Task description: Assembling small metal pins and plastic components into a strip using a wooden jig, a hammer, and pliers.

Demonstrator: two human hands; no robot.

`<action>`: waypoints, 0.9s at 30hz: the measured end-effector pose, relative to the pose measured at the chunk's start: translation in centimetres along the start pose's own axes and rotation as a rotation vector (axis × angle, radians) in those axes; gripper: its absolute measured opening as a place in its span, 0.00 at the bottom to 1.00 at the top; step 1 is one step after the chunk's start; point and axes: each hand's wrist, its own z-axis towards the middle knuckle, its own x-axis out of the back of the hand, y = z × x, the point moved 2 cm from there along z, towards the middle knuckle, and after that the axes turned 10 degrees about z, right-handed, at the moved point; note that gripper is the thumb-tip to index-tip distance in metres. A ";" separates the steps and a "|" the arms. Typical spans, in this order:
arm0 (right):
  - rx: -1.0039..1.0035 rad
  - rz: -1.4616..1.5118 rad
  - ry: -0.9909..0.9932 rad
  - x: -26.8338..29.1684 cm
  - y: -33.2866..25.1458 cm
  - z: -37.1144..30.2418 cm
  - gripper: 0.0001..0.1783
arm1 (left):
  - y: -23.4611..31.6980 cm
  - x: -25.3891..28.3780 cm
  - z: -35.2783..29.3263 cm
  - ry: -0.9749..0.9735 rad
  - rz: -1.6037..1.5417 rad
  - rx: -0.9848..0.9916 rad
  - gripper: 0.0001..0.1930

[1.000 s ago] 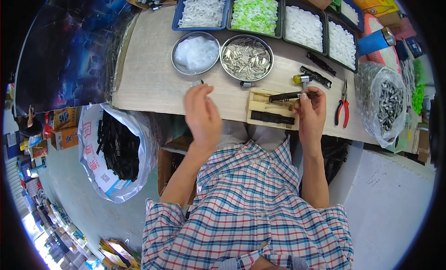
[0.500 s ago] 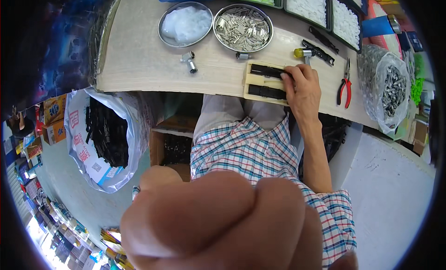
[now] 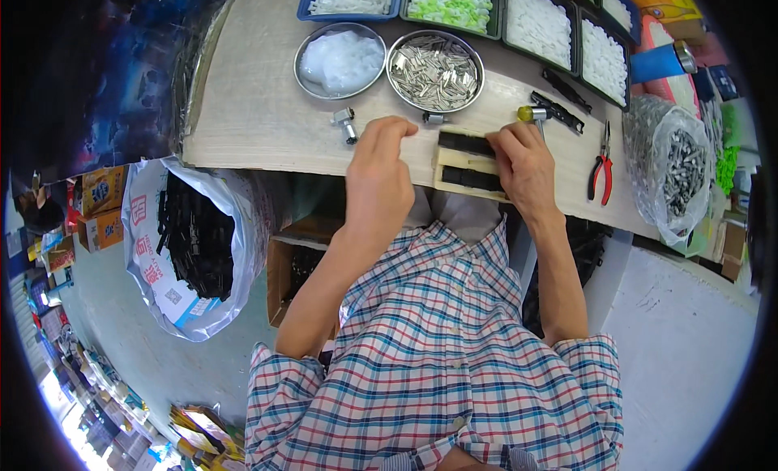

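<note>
Head view: I am pressing my right hand (image 3: 525,165) flat on the wooden jig (image 3: 463,170) to steady it, while my left hand (image 3: 378,170) is hovering loosely curled and empty over the counter (image 3: 259,115).

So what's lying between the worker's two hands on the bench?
In the head view, a wooden block with black strips sits between the left hand and right hand.

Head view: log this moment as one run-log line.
left hand: on table edge beside wooden jig, fingers curled | right hand: on jig's black strips | near: small metal part, steel bowls, red pliers
</note>
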 end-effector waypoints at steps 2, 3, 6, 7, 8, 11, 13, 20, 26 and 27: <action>-0.007 -0.094 -0.096 0.8 -0.3 0.1 0.09 | -2.2 -3.1 0.0 0.029 0.022 -0.027 0.20; 0.001 -0.095 -0.094 1.0 -0.2 -0.1 0.09 | -2.4 -3.9 0.2 0.045 0.033 -0.058 0.22; -0.080 -0.096 -0.099 0.8 0.1 -0.6 0.10 | -2.5 -5.2 0.1 0.005 0.008 -0.080 0.24; -0.088 -0.162 -0.106 0.5 -0.1 -0.6 0.09 | -2.5 -5.4 0.1 0.002 -0.004 -0.074 0.24; -0.096 -0.227 -0.112 0.2 -0.4 -0.5 0.09 | -2.4 -5.4 0.1 0.005 -0.003 -0.075 0.24; -0.008 -0.252 -0.043 0.6 -1.7 0.8 0.09 | -2.7 -5.2 0.2 0.003 -0.009 -0.078 0.23; -0.144 -0.014 0.027 -0.9 -1.0 2.9 0.11 | -2.8 -5.4 0.3 -0.008 -0.036 -0.090 0.23; -0.448 0.181 0.051 -5.4 5.4 7.4 0.20 | -2.1 -5.6 0.2 0.004 -0.035 -0.071 0.24; -0.422 0.165 0.034 -4.5 4.8 6.6 0.20 | -2.0 -5.5 0.0 -0.040 -0.035 -0.099 0.24; -0.410 0.125 0.013 -4.2 4.4 6.8 0.19 | -1.9 -5.0 -0.1 0.010 -0.036 -0.104 0.22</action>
